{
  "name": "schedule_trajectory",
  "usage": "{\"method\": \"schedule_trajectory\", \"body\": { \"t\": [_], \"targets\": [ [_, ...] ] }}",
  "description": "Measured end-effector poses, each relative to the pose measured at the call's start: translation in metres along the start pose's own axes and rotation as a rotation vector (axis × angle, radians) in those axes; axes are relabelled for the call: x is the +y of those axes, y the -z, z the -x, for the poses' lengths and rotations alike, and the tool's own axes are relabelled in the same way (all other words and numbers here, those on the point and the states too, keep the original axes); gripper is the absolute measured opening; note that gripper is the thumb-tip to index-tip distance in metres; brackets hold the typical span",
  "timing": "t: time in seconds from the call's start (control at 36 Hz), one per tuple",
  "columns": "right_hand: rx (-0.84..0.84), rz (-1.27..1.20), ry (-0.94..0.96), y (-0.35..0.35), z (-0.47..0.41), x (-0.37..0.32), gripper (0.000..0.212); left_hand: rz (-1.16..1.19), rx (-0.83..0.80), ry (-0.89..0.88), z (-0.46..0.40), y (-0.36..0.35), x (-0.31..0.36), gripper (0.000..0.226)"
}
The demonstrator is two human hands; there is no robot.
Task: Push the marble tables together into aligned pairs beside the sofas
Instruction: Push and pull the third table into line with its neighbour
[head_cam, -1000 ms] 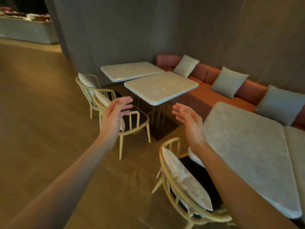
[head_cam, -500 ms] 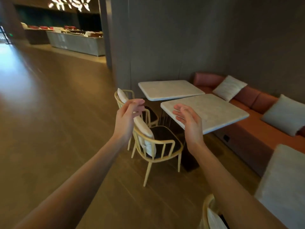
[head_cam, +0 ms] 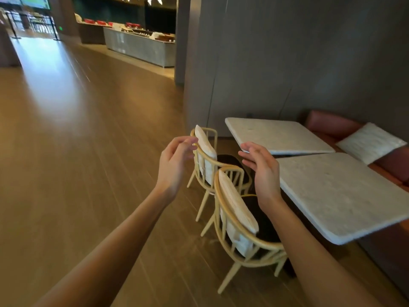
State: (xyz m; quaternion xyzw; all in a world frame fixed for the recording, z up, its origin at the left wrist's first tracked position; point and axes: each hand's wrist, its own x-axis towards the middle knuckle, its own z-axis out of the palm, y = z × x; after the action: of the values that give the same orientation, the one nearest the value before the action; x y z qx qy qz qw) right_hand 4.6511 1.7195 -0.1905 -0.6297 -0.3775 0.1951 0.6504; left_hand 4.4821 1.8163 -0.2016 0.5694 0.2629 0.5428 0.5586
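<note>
Two white marble tables stand beside a red sofa (head_cam: pixel 327 125) at the right. The near table (head_cam: pixel 340 196) lies skewed against the far table (head_cam: pixel 278 136), with a dark wedge-shaped gap between their edges. My left hand (head_cam: pixel 174 165) hovers in the air left of the chairs, fingers loosely curled, holding nothing. My right hand (head_cam: pixel 261 167) hovers over the near chair, close to the near table's left corner, fingers relaxed and empty. Neither hand touches a table.
Two pale wooden chairs with white back cushions, the near chair (head_cam: pixel 239 231) and the far chair (head_cam: pixel 208 156), stand on the tables' left side. A grey cushion (head_cam: pixel 371 142) lies on the sofa. A grey wall (head_cam: pixel 287 63) runs behind. Open wooden floor (head_cam: pixel 77 151) stretches left toward a buffet counter (head_cam: pixel 141 47).
The view has swung left and closer to this pair of tables; the earlier pair at the right is out of sight. Both hands stay raised and empty, fingers a little more curled.
</note>
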Motion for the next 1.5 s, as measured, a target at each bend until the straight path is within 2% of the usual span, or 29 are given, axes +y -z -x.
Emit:
{"method": "schedule_trajectory", "body": {
  "t": [0.17, 0.44, 0.61, 0.78, 0.97, 1.11, 1.22, 1.5],
  "targets": [
    [0.060, -0.033, 0.004, -0.094, -0.108, 0.002, 0.029, -0.003, -0.035, 0.023, -0.141, 0.033, -0.018, 0.021],
    [0.130, -0.049, 0.104, -0.188, -0.295, 0.033, 0.029, -0.027, -0.098, -0.037, -0.352, 0.068, -0.077, 0.028],
    [0.151, -0.098, 0.123, -0.255, -0.438, 0.066, 0.030, -0.070, -0.097, -0.087, -0.507, 0.064, -0.127, 0.029],
    [0.182, -0.134, 0.093, -0.311, -0.580, 0.088, 0.026, -0.105, -0.118, -0.046, -0.653, 0.053, -0.168, 0.030],
    [0.222, -0.066, 0.074, -0.358, -0.723, 0.119, 0.024, -0.069, -0.154, -0.016, -0.808, 0.052, -0.214, 0.030],
    [0.341, -0.034, 0.092, -0.388, -0.823, 0.162, 0.021, -0.025, -0.220, -0.006, -0.920, 0.049, -0.273, 0.025],
    [0.491, -0.028, 0.102, -0.409, -0.906, 0.195, 0.025, 0.049, -0.337, 0.051, -1.016, 0.035, -0.326, 0.024],
    [0.849, -0.007, 0.024, -0.414, -1.058, 0.223, 0.025, 0.107, -0.609, 0.172, -1.192, -0.053, -0.413, 0.024]
  ]
}}
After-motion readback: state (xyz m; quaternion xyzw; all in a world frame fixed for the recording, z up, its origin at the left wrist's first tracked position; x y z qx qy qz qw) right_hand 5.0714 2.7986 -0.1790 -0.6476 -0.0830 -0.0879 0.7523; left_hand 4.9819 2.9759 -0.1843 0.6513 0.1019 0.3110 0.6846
